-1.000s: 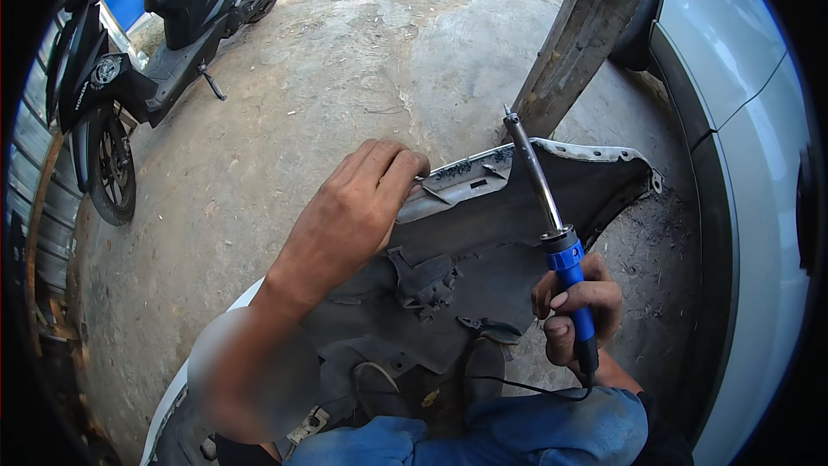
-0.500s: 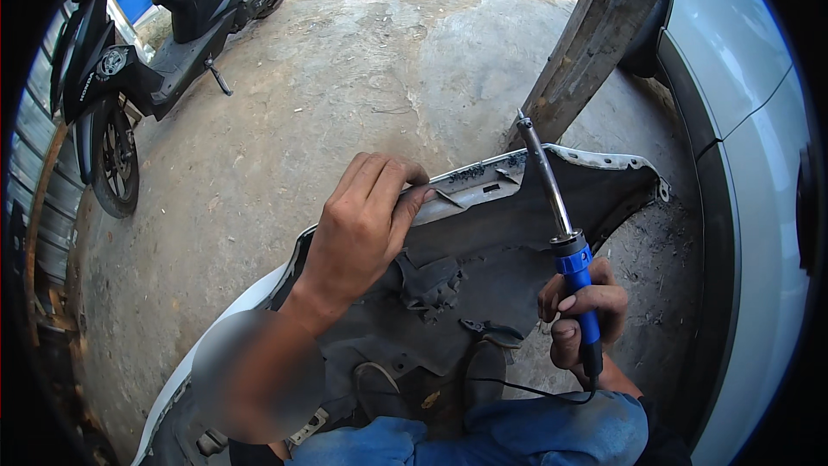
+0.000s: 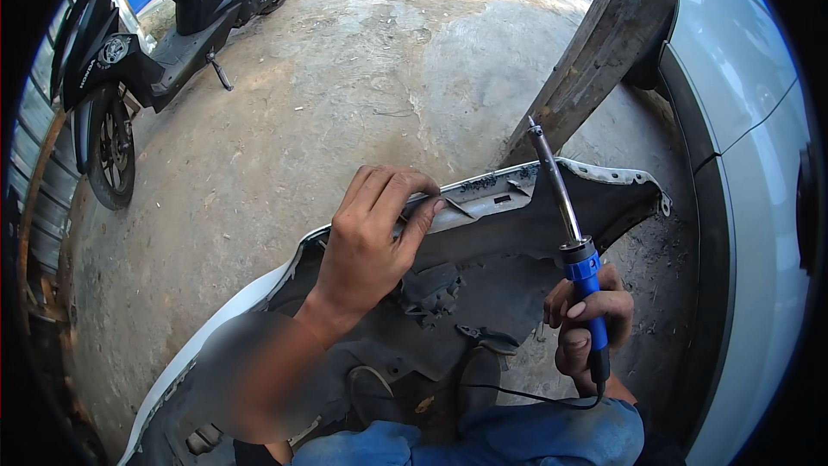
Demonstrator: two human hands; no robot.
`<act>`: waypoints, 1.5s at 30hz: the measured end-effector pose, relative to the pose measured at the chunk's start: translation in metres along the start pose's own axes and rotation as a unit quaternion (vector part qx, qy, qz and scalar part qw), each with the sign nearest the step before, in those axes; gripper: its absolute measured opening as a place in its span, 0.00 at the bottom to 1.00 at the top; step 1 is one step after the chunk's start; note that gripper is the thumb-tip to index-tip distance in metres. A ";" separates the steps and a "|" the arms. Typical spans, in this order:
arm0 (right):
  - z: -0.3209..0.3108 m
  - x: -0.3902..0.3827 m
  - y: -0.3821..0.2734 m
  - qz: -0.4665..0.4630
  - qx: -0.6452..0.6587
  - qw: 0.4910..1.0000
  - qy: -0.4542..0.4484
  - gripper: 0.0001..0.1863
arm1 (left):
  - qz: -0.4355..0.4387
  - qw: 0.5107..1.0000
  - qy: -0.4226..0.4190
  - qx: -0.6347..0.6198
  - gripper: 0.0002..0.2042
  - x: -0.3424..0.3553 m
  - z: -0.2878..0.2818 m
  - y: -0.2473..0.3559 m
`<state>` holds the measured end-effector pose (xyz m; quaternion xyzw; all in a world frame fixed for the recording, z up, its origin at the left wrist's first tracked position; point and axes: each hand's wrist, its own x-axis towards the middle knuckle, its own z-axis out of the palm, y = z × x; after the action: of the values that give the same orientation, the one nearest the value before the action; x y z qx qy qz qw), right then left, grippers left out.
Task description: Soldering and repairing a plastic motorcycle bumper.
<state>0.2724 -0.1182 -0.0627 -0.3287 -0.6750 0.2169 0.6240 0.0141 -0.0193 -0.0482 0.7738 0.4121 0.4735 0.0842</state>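
My left hand (image 3: 369, 237) pinches the upper edge of a car bumper (image 3: 552, 242), fingers over the far side and thumb on the near side. The bumper is white outside and dark grey inside, and it slants across in front of my legs. Just right of my fingers, rough dark marks (image 3: 485, 183) run along the edge. In my right hand (image 3: 604, 306) is a soldering iron (image 3: 561, 198) with a blue handle and a long metal shaft. Its tip points up and away, above the bumper's edge, near a wooden post. The cord trails left across my knees.
Pliers (image 3: 487, 338) and a crumpled black piece (image 3: 431, 292) lie on the bumper's inner side. The wooden post (image 3: 595, 52) rises behind it. A white car (image 3: 763, 207) stands close on the right, a black motor scooter (image 3: 164, 60) at the far left. The ground is concrete.
The view has shifted slightly, so the bumper and both hands sit a little lower and farther right in the picture. Both holds look the same.
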 end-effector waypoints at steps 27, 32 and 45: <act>-0.011 0.084 -0.050 0.066 -0.148 0.983 -0.088 0.27 | -0.035 0.997 0.018 -0.061 0.10 -0.003 0.002 -0.003; -0.007 0.097 -0.049 0.034 -0.179 0.971 -0.153 0.24 | -0.043 0.996 0.023 -0.071 0.10 -0.004 0.002 -0.005; -0.002 0.101 -0.046 0.068 -0.169 0.970 -0.158 0.27 | -0.024 0.997 0.018 -0.065 0.08 -0.004 0.000 -0.008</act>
<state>0.2655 -0.0782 0.0406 -0.4363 -0.7680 0.1903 0.4285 0.0085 -0.0165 -0.0550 0.7479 0.4007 0.5110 0.1381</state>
